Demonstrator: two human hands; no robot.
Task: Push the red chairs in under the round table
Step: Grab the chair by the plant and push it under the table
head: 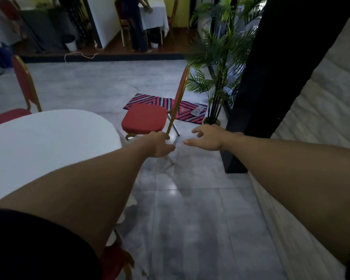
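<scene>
The round table with a white cloth fills the left of the view. A red chair with a gold frame stands apart from the table's far right side, seat facing left, and looks tilted. My left hand is closed around the lower end of its gold back frame. My right hand hovers just right of the chair, fingers spread and holding nothing. A second red chair stands at the table's far left. A third red chair shows partly under the table's near edge, below my left arm.
A striped pink and black rug lies behind the chair. A potted palm and a black pillar stand to the right, beside a white brick wall. A person stands at a far table on a raised wooden floor.
</scene>
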